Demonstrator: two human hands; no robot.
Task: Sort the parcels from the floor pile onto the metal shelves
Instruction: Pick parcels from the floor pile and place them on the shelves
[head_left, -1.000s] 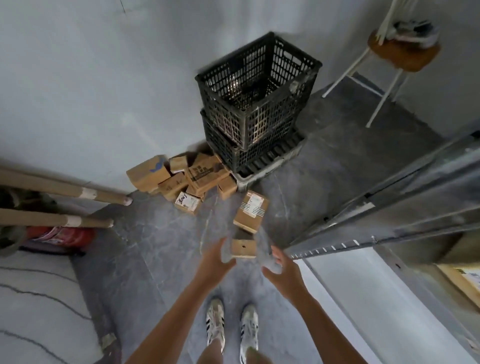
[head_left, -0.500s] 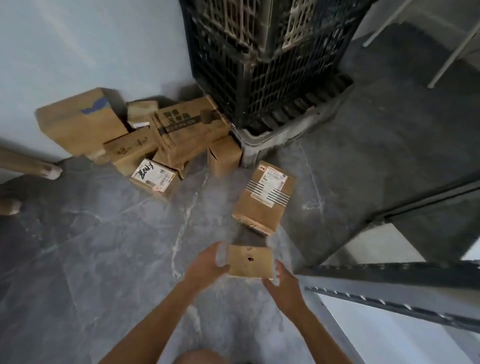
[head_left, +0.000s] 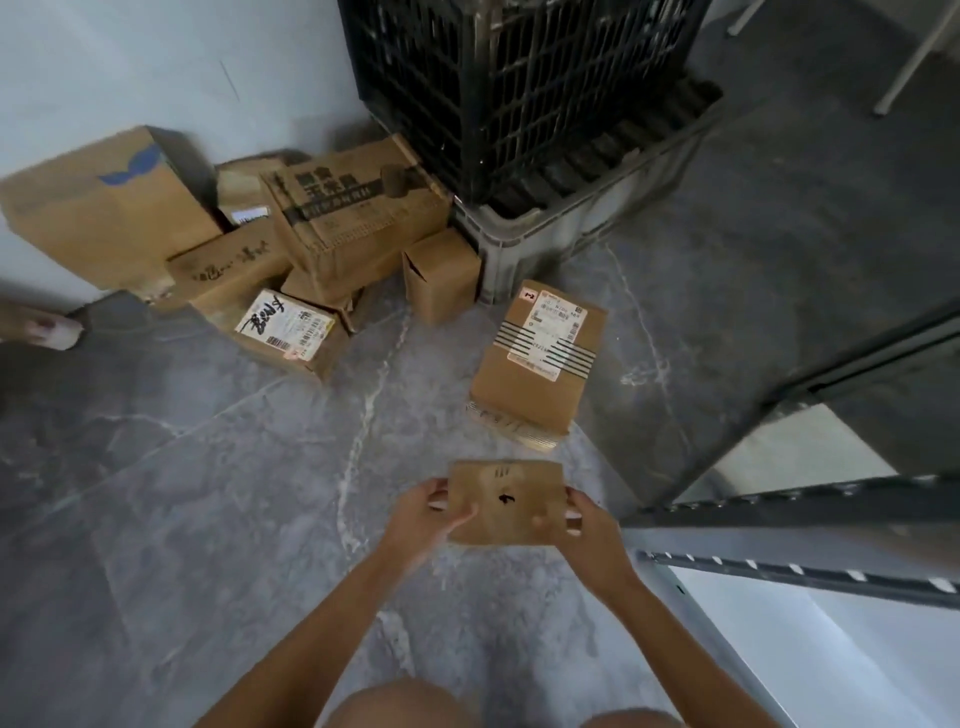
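A small flat cardboard parcel (head_left: 506, 501) with a black mark on top is held between both hands low over the grey floor. My left hand (head_left: 423, 517) grips its left edge, thumb on top. My right hand (head_left: 584, 525) grips its right edge. Just beyond it lies a labelled brown parcel (head_left: 537, 371) with black stripes. The floor pile (head_left: 311, 234) of several cardboard boxes sits against the wall at upper left. The metal shelf (head_left: 810, 540) edge juts in from the right.
Stacked black plastic crates (head_left: 519, 83) on a grey tub (head_left: 550, 234) stand behind the pile. White stool legs (head_left: 904, 67) show at the top right. A cardboard tube end (head_left: 47, 330) pokes in at the left. My knees fill the bottom edge.
The view has dropped closer to the floor. Both hands, earlier open beside the small parcel, now grip its two sides.
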